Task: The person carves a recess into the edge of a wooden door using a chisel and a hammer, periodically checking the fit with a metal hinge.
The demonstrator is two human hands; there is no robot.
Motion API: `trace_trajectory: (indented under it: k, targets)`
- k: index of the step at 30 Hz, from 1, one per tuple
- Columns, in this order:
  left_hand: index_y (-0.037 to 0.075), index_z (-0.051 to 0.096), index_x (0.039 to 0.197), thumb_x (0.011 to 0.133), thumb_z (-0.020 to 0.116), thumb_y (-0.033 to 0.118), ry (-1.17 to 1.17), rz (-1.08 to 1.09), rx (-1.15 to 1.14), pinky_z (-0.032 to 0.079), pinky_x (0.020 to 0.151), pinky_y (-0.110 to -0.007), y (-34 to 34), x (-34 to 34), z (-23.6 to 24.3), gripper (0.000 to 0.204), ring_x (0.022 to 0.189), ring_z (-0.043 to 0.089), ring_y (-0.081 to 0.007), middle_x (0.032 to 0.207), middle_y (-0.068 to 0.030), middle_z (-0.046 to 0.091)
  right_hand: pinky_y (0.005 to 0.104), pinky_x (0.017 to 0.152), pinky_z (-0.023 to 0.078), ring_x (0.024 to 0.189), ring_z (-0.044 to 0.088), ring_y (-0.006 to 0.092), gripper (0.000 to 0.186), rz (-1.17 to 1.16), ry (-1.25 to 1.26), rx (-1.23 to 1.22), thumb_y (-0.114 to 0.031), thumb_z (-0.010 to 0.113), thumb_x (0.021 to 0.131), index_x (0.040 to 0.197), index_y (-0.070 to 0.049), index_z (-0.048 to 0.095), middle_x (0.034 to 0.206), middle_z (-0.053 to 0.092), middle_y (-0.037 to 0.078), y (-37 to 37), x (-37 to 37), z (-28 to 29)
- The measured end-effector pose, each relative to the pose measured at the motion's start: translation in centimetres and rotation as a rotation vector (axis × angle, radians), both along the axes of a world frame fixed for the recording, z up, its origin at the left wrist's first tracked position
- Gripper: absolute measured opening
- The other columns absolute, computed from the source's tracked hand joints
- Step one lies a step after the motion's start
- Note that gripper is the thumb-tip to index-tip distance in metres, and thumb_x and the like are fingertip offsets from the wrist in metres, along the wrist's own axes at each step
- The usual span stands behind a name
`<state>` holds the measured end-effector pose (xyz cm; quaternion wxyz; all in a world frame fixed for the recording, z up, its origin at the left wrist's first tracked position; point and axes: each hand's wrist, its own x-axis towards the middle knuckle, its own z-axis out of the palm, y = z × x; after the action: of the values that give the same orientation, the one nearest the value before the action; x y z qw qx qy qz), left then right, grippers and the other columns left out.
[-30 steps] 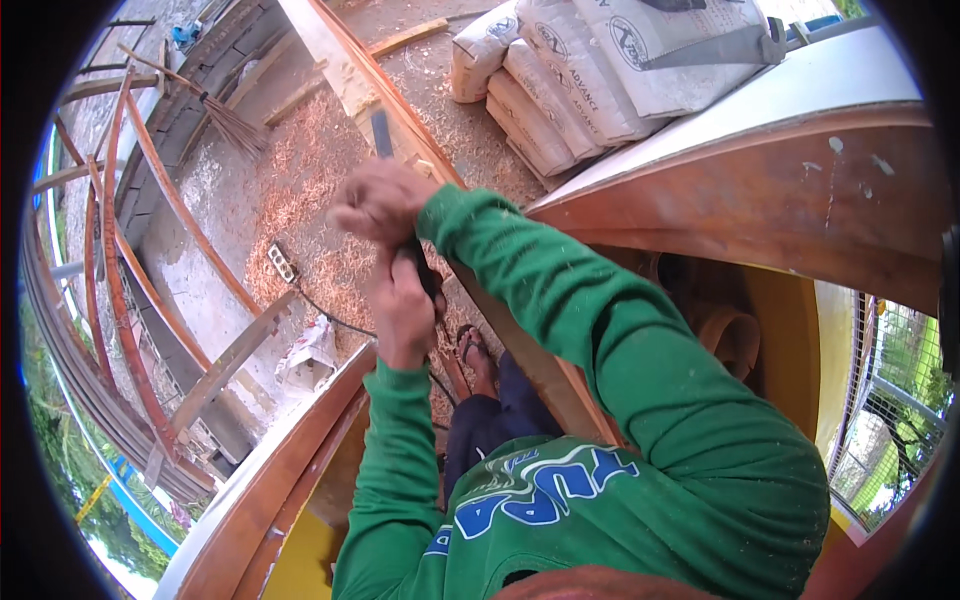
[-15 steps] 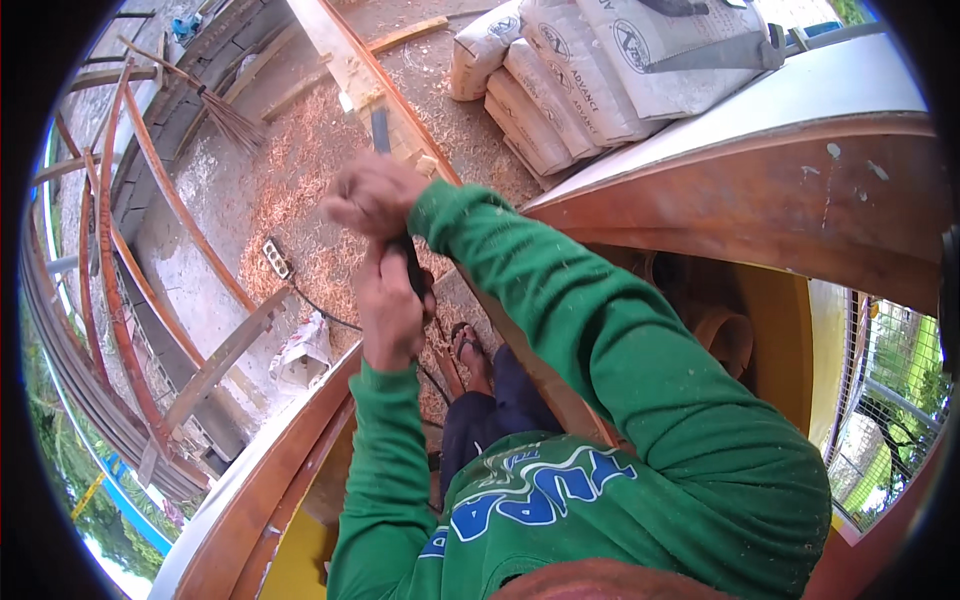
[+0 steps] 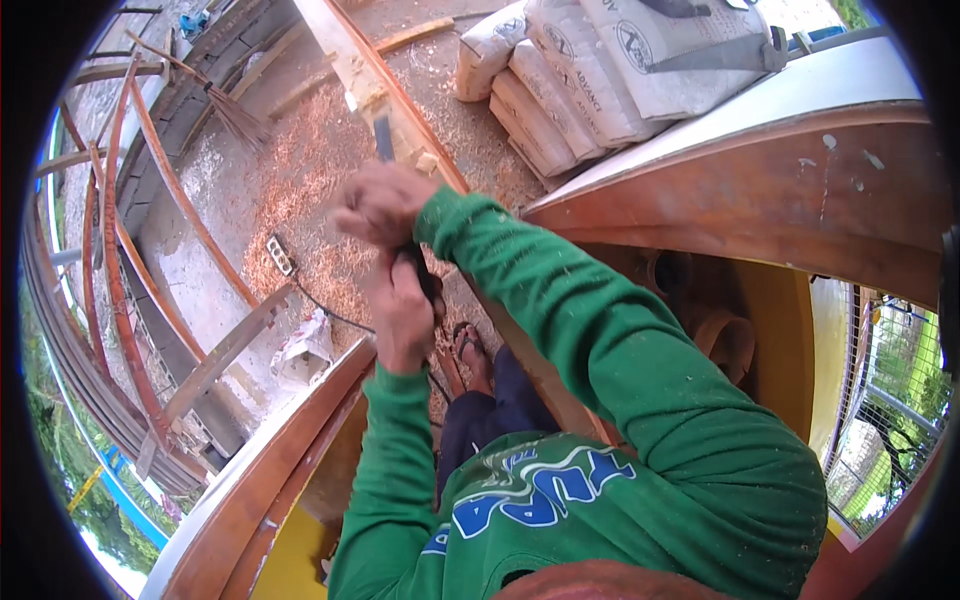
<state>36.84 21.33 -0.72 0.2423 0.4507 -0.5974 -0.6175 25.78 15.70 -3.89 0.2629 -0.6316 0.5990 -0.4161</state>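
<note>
Both hands close around a long dark flat-bladed tool point(image 3: 382, 138), whose exact kind I cannot make out. My right hand point(image 3: 385, 205) is wrapped about its middle, with the flat grey end sticking out beyond the fist. Lower down, my left hand point(image 3: 403, 312) grips the black handle part, thumb lying along it. Motion smears both hands slightly. Under the tool's far end lies a long wooden plank point(image 3: 345, 45), with pale chips on its surface. Whether the tool touches the wood is hard to tell.
Curly wood shavings point(image 3: 300, 190) cover the ground around an extension socket point(image 3: 279, 255) and its cord. Stacked cement bags point(image 3: 590, 80) stand far right, a handsaw point(image 3: 715, 52) on top. Curved wooden strips point(image 3: 185, 215) lean at left, near a stick broom point(image 3: 232, 115). Brown panels flank me.
Both hands and the tool sit slightly further right in the picture and a little lower at the tool's tip. The grip looks the same.
</note>
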Motion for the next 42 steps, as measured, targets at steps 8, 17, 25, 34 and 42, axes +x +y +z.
trace_trajectory:
  k: [8, 17, 25, 34, 42]
  targets:
    - [0.004, 0.049, 0.094, 0.088, 0.033, 0.017, 0.1, 0.051, 0.284, 0.028, 0.032, -0.021, 0.4, 0.5, -0.1, 0.022, 0.036, 0.037, -0.0071, 0.054, -0.0006, 0.043, 0.041, 0.046, 0.038, 0.043, 0.045, 0.0307, 0.032, 0.108, 0.031, -0.06, -0.027, 0.04, 0.074, 0.05, -0.006, 0.045, 0.047, 0.045, 0.014, -0.1, 0.0, 0.2]
    - [0.003, 0.049, 0.097, 0.088, 0.033, 0.014, 0.124, 0.107, 0.298, 0.028, 0.034, -0.02, 5.1, 1.8, -0.3, 0.022, 0.037, 0.037, -0.0065, 0.055, -0.0004, 0.043, 0.0437, 0.047, 0.037, 0.051, 0.047, 0.0372, 0.027, 0.188, 0.024, 0.003, -0.025, 0.045, 0.072, 0.054, -0.005, 0.047, 0.051, 0.047, 0.016, 4.8, 1.1, 1.4]
    - [0.003, 0.049, 0.095, 0.087, 0.035, 0.017, 0.139, 0.113, 0.234, 0.03, 0.034, -0.022, 5.6, 1.3, -1.1, 0.022, 0.039, 0.039, -0.0075, 0.054, -0.0013, 0.044, 0.0425, 0.047, 0.038, 0.05, 0.047, 0.0369, 0.028, 0.217, 0.057, -0.02, -0.026, 0.045, 0.071, 0.053, -0.004, 0.046, 0.051, 0.047, 0.016, 5.1, 0.6, 0.5]
    - [0.003, 0.051, 0.1, 0.087, 0.037, 0.011, -0.001, 0.012, -0.048, 0.032, 0.038, -0.02, 3.4, 0.5, -2.4, 0.021, 0.043, 0.042, -0.0071, 0.059, -0.0005, 0.046, 0.0423, 0.047, 0.037, 0.049, 0.045, 0.0363, 0.03, 0.191, 0.074, 0.0, -0.028, 0.045, 0.07, 0.052, -0.004, 0.044, 0.05, 0.044, 0.016, 2.6, -0.7, 0.5]
    - [0.002, 0.049, 0.102, 0.085, 0.036, 0.008, 0.15, 0.06, 0.119, 0.031, 0.036, -0.021, 1.7, -0.1, -2.2, 0.022, 0.043, 0.041, -0.0075, 0.058, -0.0006, 0.044, 0.0397, 0.045, 0.037, 0.045, 0.045, 0.0332, 0.031, 0.151, 0.075, 0.021, -0.028, 0.043, 0.07, 0.049, -0.005, 0.045, 0.046, 0.043, 0.014, 0.8, -0.8, 0.9]
